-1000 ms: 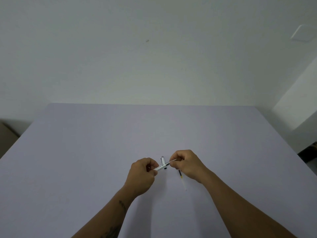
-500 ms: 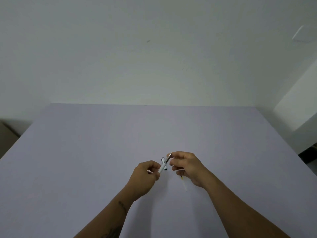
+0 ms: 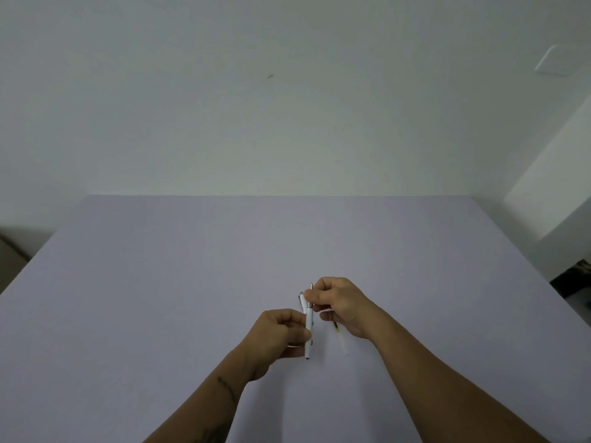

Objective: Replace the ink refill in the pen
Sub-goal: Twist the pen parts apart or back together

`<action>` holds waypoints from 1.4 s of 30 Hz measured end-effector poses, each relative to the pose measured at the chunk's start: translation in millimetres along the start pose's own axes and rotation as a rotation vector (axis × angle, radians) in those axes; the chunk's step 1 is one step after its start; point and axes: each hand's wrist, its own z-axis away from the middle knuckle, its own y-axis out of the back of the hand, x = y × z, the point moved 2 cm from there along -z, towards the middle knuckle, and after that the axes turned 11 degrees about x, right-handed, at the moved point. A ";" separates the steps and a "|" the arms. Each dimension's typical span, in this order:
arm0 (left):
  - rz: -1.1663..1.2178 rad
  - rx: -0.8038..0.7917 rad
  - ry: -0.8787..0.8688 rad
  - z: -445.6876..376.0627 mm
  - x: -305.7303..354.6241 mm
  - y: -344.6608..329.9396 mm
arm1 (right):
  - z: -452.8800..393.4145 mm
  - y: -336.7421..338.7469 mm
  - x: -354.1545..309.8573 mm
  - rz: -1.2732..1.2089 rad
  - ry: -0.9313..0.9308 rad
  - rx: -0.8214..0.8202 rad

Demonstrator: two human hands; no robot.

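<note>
A white pen barrel (image 3: 309, 327) stands nearly upright over the table, and my left hand (image 3: 278, 334) grips it around the middle. A thin refill with a metal tip (image 3: 311, 287) sticks out of the barrel's top, pinched by the fingers of my right hand (image 3: 340, 303). A small white pen part (image 3: 301, 298) lies on the table just behind the barrel. Another refill (image 3: 341, 340), pale with a dark end, lies on the table below my right hand.
Everything sits on a wide lavender table (image 3: 160, 298) with its far edge against a white wall. A dark object (image 3: 575, 276) shows past the table's right edge.
The barrel has swung from lying nearly level to standing almost upright. My right hand has risen with the refill's tip, and my left hand has shifted slightly toward me.
</note>
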 end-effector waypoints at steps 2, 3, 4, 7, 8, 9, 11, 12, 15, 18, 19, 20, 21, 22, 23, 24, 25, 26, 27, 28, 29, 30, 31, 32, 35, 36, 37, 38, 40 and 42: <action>0.026 -0.001 0.016 0.5 0.9 0.0 | 0.0 -2.1 0.1 -0.017 -0.005 -0.027; 0.036 -0.003 0.023 0.8 1.6 0.3 | 0.7 -2.9 0.1 -0.039 -0.013 -0.051; 0.044 -0.002 0.029 0.9 2.4 0.9 | 1.5 -3.1 0.6 -0.069 -0.026 -0.075; 0.036 0.008 0.028 0.2 3.9 4.0 | 1.7 -2.8 3.6 -0.128 -0.054 -0.104; 0.026 0.012 0.023 -0.3 4.1 4.6 | 1.3 -2.8 4.4 -0.121 -0.051 -0.095; 0.017 0.016 0.017 -0.5 4.1 5.1 | 1.0 -3.0 4.4 -0.110 -0.048 -0.085; 0.005 0.024 0.004 -1.0 4.0 4.7 | 1.0 -3.9 3.1 -0.091 -0.047 -0.071; -0.002 0.028 -0.003 -1.2 4.3 4.1 | 1.0 -4.5 2.6 -0.087 -0.046 -0.069; -0.050 0.038 -0.025 -2.0 5.6 3.0 | 1.5 -6.3 2.7 -0.093 -0.055 -0.076; -0.096 0.040 -0.034 -3.1 6.9 4.7 | 1.6 -7.4 4.0 -0.142 -0.069 -0.086; -0.107 0.039 -0.039 -3.3 6.8 5.5 | 1.7 -7.4 3.5 -0.160 -0.072 -0.090; -0.113 0.037 -0.044 -3.6 6.5 5.9 | 1.6 -7.3 3.1 -0.163 -0.069 -0.094; -0.117 0.036 -0.049 -3.6 6.0 6.2 | 1.4 -7.5 2.1 -0.148 -0.059 -0.097; -0.121 0.036 -0.057 -3.7 5.6 6.0 | 1.3 -8.0 1.2 -0.122 -0.047 -0.098; -0.125 0.038 -0.066 -3.4 5.3 5.6 | 0.8 -8.7 0.6 -0.098 -0.039 -0.097; -0.129 0.041 -0.076 -3.4 4.8 5.2 | 0.3 -9.8 0.6 -0.083 -0.036 -0.094; -0.133 0.043 -0.085 -3.5 4.5 4.9 | -0.3 -10.9 0.8 -0.078 -0.035 -0.087; -0.140 0.044 -0.093 -3.8 4.3 4.4 | -1.2 -11.7 1.7 -0.079 -0.037 -0.077; -0.149 0.044 -0.100 -3.9 4.0 4.4 | -2.0 -12.3 2.9 -0.082 -0.041 -0.069; -0.158 0.044 -0.107 -4.0 4.2 4.6 | -2.3 -12.7 4.0 -0.087 -0.046 -0.066; -0.165 0.046 -0.113 -4.0 4.6 5.1 | -2.4 -12.7 4.7 -0.092 -0.048 -0.071; -0.168 0.046 -0.117 -4.2 5.2 5.7 | -1.9 -12.5 5.0 -0.100 -0.050 -0.085; -0.169 0.046 -0.119 -4.2 5.9 6.2 | -1.3 -12.2 4.7 -0.116 -0.056 -0.107; -0.170 0.047 -0.121 -4.3 6.6 6.9 | -0.3 -11.9 4.5 -0.146 -0.067 -0.132; -0.174 0.050 -0.124 -4.2 8.0 8.8 | 0.4 -9.1 3.9 -0.240 -0.100 -0.174; -0.178 0.049 -0.125 -4.2 8.4 9.2 | 0.0 -8.1 3.9 -0.242 -0.099 -0.173; -0.183 0.046 -0.125 -4.0 8.8 9.5 | -1.1 -7.0 4.7 -0.230 -0.096 -0.167; -0.188 0.043 -0.124 -4.0 9.3 9.5 | -2.3 -6.2 5.6 -0.209 -0.090 -0.156; -0.199 0.038 -0.127 -4.4 10.0 9.2 | -4.0 -5.9 6.3 -0.165 -0.077 -0.129; -0.209 0.035 -0.132 -4.2 10.5 9.0 | -5.5 -7.4 6.7 -0.136 -0.070 -0.102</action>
